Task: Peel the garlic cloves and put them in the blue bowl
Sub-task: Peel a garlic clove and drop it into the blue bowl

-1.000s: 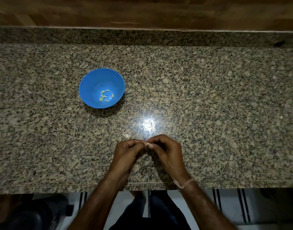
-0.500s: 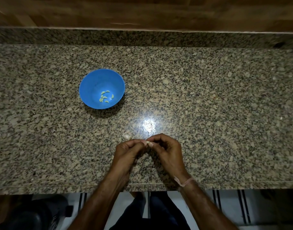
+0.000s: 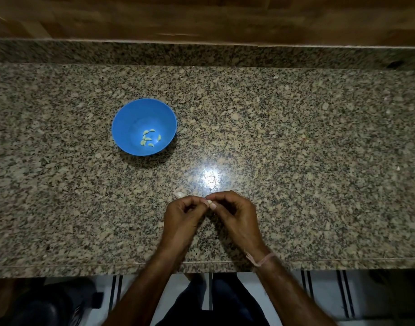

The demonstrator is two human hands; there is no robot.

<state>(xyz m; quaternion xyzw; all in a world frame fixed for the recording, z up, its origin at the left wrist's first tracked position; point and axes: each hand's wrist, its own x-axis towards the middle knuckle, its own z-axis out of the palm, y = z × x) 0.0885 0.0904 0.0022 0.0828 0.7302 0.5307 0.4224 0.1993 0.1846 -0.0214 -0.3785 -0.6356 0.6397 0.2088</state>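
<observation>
Over the near middle of the granite counter, my left hand [image 3: 183,214] and my right hand [image 3: 234,214] meet fingertip to fingertip. Both pinch one small pale garlic cloves piece [image 3: 210,203] between them; most of it is hidden by the fingers. A blue bowl [image 3: 131,118] stands on the counter to the far left of my hands, with several peeled cloves [image 3: 149,138] lying in its bottom. A small whitish scrap of garlic or skin [image 3: 179,194] lies on the counter just beyond my left hand.
The speckled granite counter [image 3: 296,149] runs the full width, with a raised granite strip and wooden wall behind. A bright light glare [image 3: 210,178] sits just beyond my hands. The counter's front edge [image 3: 84,267] is under my wrists; floor and legs show below.
Both hands stay in the same spot pinching the clove, with only slight finger shifts. The bowl and the scrap have not moved.
</observation>
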